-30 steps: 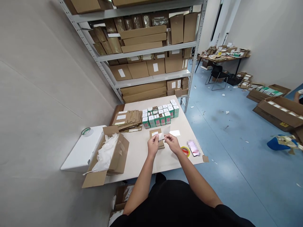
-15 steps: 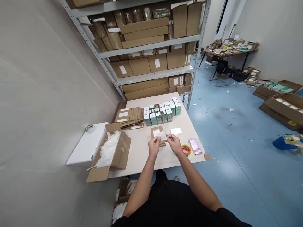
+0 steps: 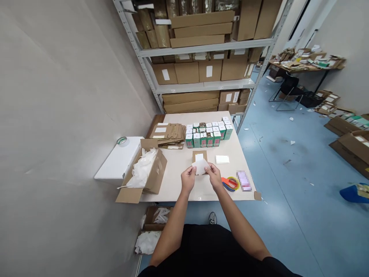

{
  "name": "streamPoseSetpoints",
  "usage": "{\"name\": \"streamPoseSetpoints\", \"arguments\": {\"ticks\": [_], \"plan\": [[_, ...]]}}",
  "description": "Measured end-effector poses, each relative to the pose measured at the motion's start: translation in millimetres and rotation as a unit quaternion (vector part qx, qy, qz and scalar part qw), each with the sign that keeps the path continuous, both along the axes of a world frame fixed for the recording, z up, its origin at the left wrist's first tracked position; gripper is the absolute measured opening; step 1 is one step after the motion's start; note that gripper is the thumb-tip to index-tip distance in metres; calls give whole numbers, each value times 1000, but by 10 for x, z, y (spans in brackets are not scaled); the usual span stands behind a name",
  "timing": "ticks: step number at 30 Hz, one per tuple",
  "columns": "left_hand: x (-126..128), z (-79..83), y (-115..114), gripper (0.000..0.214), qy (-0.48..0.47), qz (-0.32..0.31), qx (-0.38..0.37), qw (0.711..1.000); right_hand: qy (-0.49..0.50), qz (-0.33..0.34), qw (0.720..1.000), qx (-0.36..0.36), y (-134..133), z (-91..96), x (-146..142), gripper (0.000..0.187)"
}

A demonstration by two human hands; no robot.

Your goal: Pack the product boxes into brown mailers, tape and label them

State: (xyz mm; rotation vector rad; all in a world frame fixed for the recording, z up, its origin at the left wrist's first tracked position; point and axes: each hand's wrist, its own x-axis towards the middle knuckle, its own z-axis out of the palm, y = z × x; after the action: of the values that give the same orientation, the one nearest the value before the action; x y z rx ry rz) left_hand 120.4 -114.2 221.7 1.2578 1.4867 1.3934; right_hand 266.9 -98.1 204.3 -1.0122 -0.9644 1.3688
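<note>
Between my hands is a small white paper sheet (image 3: 201, 167), perhaps a label, held over the near part of a small cardboard box (image 3: 203, 154) on the table. My left hand (image 3: 188, 177) pinches its left edge; my right hand (image 3: 213, 175) pinches the right edge. A white label (image 3: 198, 157) shows on the box's top. Right of the box lies a stack of white paper slips (image 3: 222, 159). Close to my right wrist is a tape dispenser (image 3: 230, 184) in red, yellow and blue, beside a blurred pinkish object (image 3: 244, 181).
Several green-and-white boxes (image 3: 206, 139) stand in rows at the table's back. Flattened cardboard (image 3: 170, 132) is stacked to their left. An open carton (image 3: 155, 173) of white packing material sits at the left edge. Shelving (image 3: 207, 86) with cartons rises behind the table (image 3: 178, 188).
The paper has been turned flatter and spread out between both hands, showing more of its face. My view has shifted left, so the surroundings appear further right.
</note>
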Motion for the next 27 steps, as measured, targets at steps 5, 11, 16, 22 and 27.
{"name": "streamPoseSetpoints", "arguments": {"ticks": [5, 11, 16, 22, 27], "plan": [[-1174, 87, -43, 44, -11, 212, 39, 976, -30, -29, 999, -14, 12, -73, -443, 32], [-2438, -39, -815, 40, -18, 403, 38, 914, -36, 24, 998, -50, -189, -114, -1494, 33], [-2890, -363, -1688, 42, -48, 445, 18, 894, -110, 163, 980, -24, -521, -278, -2463, 30], [-3353, -662, -2545, 45, -53, 530, -20, 846, -181, 328, 924, -81, -1015, -939, -3492, 24], [-3578, -851, -3161, 41, -56, 546, -79, 832, -301, 382, 865, -124, -1392, -1737, -4135, 22]]}}
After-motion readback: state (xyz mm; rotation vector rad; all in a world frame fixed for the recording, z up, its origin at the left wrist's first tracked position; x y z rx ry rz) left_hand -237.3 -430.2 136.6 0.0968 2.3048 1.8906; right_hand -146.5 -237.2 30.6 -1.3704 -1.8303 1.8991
